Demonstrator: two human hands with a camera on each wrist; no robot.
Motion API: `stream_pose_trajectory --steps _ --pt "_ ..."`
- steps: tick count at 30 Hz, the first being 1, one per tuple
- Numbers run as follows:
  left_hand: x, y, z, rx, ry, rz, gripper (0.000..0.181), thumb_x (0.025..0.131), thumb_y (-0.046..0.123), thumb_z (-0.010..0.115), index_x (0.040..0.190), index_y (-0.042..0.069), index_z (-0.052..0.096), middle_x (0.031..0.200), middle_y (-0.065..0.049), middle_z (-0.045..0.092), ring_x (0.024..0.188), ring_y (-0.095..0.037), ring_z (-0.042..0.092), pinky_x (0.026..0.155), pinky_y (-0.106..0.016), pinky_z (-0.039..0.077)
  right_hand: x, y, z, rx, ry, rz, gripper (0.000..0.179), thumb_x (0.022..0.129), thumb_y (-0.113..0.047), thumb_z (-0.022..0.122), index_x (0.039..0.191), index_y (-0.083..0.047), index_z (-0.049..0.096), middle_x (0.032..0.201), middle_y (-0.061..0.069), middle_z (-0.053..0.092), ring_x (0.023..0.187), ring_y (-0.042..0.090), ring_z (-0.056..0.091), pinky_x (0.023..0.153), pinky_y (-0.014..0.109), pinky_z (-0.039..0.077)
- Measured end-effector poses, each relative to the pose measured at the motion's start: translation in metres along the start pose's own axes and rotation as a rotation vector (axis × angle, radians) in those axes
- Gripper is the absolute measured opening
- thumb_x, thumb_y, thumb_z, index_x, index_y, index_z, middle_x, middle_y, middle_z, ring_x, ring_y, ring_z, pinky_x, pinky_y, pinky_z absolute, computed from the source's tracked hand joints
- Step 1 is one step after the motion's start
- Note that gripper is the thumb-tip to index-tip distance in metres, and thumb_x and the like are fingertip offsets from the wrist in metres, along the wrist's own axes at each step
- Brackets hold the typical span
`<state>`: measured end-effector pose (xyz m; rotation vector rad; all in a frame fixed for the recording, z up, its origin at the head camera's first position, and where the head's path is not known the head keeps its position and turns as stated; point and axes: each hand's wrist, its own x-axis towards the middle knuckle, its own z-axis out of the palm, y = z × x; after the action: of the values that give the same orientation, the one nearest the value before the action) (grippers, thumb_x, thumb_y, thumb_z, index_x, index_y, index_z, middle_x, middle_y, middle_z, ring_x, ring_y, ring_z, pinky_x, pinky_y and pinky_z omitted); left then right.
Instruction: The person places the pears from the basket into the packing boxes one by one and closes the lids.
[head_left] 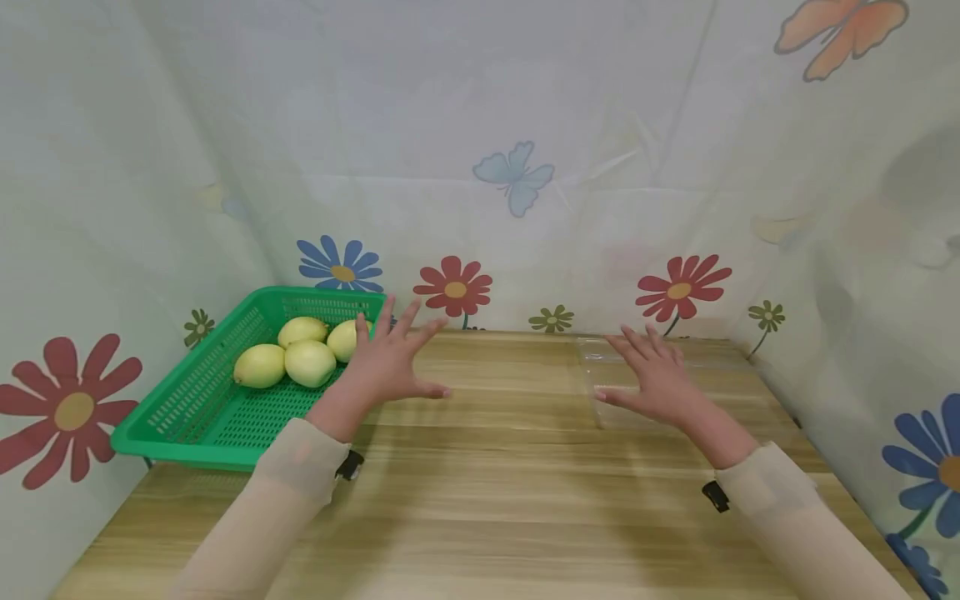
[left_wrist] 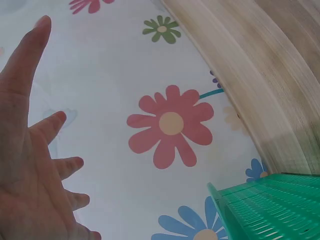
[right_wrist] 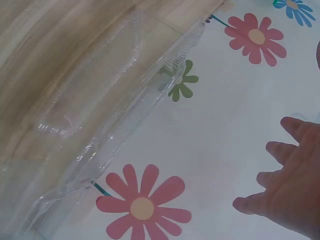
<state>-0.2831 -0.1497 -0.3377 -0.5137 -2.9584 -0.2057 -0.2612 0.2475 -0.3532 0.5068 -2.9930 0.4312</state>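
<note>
Table (head_left: 487, 508), flowered sheet (head_left: 405, 125) behind | 4 yellow fruit (head_left: 310, 364) in green basket (head_left: 187, 452), L | L hand (head_left: 384, 364) nr basket, R hand (head_left: 660, 382) nr clear plastic box (right_wrist: 100, 90); both grips spread, holding nothing | step prob. pre-pickup; next calls for curling round fruit

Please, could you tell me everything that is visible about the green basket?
The green basket is rectangular, shallow and apparently plastic, with a smooth rim and slotted walls and floor. It stands upright on the left of the table, holding four yellow fruits. The left hand partly hides its right side in the head view, but appears not to touch it.
</note>
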Motion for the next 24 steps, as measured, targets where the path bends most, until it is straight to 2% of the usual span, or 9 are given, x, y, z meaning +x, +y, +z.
stream_pose_trajectory --steps 5,12,20,24 --pt "-0.009 0.002 0.000 -0.019 0.018 0.017 0.109 0.073 0.070 0.080 0.162 0.032 0.030 0.174 -0.012 0.012 0.159 -0.050 -0.003 0.118 -0.082 0.007 -0.010 0.006 0.002 -0.006 0.040 -0.015 0.091 0.090 -0.057 0.070 0.159 -0.009 0.034 0.168 0.025 0.023 0.156 0.054 0.008 0.117 0.082 0.010" --pt "-0.023 0.004 0.000 -0.043 0.051 0.046 0.106 0.075 0.067 0.080 0.162 0.030 0.030 0.169 -0.017 0.027 0.157 -0.051 0.014 0.117 -0.081 0.019 -0.023 0.020 0.009 0.027 0.142 -0.057 0.081 0.090 -0.045 0.074 0.151 -0.001 0.045 0.160 0.030 0.037 0.151 0.056 0.022 0.119 0.075 0.022" --pt "-0.041 0.010 0.008 -0.014 0.131 0.141 0.092 0.080 0.061 0.079 0.154 0.020 0.044 0.158 -0.020 0.046 0.147 -0.047 0.041 0.111 -0.073 0.039 -0.043 0.027 0.016 0.081 0.231 -0.014 0.071 0.092 -0.039 0.075 0.144 0.003 0.053 0.152 0.031 0.048 0.145 0.055 0.035 0.116 0.072 0.032" --pt "-0.050 0.014 0.010 -0.034 0.139 0.151 0.086 0.083 0.055 0.079 0.152 0.017 0.047 0.149 -0.020 0.054 0.139 -0.045 0.051 0.110 -0.067 0.044 -0.053 0.028 0.020 0.115 0.255 0.020 0.065 0.093 -0.037 0.074 0.140 0.005 0.056 0.147 0.032 0.051 0.141 0.055 0.040 0.113 0.072 0.034"
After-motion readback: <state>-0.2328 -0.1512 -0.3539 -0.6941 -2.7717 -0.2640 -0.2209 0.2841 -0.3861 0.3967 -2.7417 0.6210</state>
